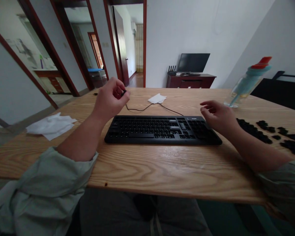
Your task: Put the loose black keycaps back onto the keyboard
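Keycap [123, 92] pinched small in my curled left hand [111, 98], I should seat it squarely on the keyboard [159, 129] while my half-open, empty right hand [217, 116] steadies it.

Black flat keyboard [162, 129] on a pale wooden table [152, 170], left hand [111, 100] raised, pinching a small black object [123, 92], right hand [217, 114] hovering over the keyboard's right end, fingers loosely curled, loose black keycaps [272, 132] at right, crumpled white tissue [51, 124] at left, clear bottle with teal lid [248, 82] behind.
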The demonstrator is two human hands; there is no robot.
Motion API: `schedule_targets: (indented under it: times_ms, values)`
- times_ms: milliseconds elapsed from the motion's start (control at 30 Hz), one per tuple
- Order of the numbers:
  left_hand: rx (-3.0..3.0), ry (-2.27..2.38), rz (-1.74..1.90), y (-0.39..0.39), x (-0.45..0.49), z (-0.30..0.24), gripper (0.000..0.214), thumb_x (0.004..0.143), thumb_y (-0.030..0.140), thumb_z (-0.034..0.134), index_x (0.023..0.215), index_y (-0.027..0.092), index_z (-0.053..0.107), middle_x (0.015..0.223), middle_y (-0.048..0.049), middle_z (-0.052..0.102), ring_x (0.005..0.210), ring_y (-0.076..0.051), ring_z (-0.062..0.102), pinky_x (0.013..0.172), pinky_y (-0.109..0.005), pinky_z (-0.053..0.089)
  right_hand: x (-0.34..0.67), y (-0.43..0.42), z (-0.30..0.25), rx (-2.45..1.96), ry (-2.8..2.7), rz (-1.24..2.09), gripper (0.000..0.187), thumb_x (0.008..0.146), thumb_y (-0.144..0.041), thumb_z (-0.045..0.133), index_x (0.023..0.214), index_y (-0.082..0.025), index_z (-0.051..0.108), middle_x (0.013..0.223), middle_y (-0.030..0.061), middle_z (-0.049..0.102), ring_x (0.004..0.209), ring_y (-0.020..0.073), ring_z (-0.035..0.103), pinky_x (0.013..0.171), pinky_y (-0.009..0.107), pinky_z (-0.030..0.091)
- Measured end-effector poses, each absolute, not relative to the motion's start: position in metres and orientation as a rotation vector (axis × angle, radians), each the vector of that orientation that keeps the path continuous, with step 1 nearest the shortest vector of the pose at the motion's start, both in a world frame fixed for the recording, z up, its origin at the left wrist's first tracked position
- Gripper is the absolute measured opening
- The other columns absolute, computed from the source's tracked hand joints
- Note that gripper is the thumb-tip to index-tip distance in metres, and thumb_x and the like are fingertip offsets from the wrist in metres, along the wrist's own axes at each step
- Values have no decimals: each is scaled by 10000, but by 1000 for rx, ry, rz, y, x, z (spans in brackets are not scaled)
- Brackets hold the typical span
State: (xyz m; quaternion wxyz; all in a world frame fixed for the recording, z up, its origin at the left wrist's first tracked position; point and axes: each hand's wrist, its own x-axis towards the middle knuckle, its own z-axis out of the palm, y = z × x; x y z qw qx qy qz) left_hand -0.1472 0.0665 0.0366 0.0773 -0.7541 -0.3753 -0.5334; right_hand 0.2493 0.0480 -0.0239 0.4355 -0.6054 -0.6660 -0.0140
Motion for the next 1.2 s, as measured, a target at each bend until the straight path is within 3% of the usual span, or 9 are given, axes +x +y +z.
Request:
schedule_targets:
  times_ms: [167,433,600,800,933,1200]
  values:
    - [-2365,-1154,-1658,52,-114,24,182,856,311,683,935,214,552,711,29,526,582,-95,500,506,-246,398,247,45,-24,-1418,-1686,87,258,803,-357,627,987,-194,706,780,63,716,666,196,643,639,332,510]
    - [-2585,-1302,-1476,41,-127,3,246,812,327,714,756,192,516,658,34,547,557,-95,461,550,-242,381,271,59,-20,-1476,-1694,345,190,828,-322,652,944,-179,703,747,86,705,597,152,600,574,285,462]
    - [-2461,-1487,-1580,55,-173,-6,335,797,344,684,674,203,407,669,22,519,587,-109,429,566,-251,358,278,74,-21,-1537,-1680,236,239,853,-345,632,996,-171,710,800,106,715,606,144,598,562,278,440]
    - [-2483,-1524,-1616,51,-194,-8,403,832,353,619,624,217,301,607,39,402,584,-121,395,586,-272,348,242,61,-10,-1431,-1868,193,272,837,-409,640,987,-196,720,727,32,681,548,131,545,529,271,430]
    - [-2565,-1510,-1582,40,-190,-5,398,849,363,592,599,217,319,576,46,329,547,-122,344,562,-285,321,215,39,5,-1306,-1900,219,301,836,-437,666,1011,-197,720,754,32,678,549,123,527,518,267,431]
    - [-2820,-1304,-1574,-19,-130,9,391,953,396,468,616,203,427,572,21,416,547,-127,412,536,-273,334,151,-46,12,-1070,-2194,512,239,914,-385,616,1012,-184,702,760,18,678,572,101,536,538,237,423]
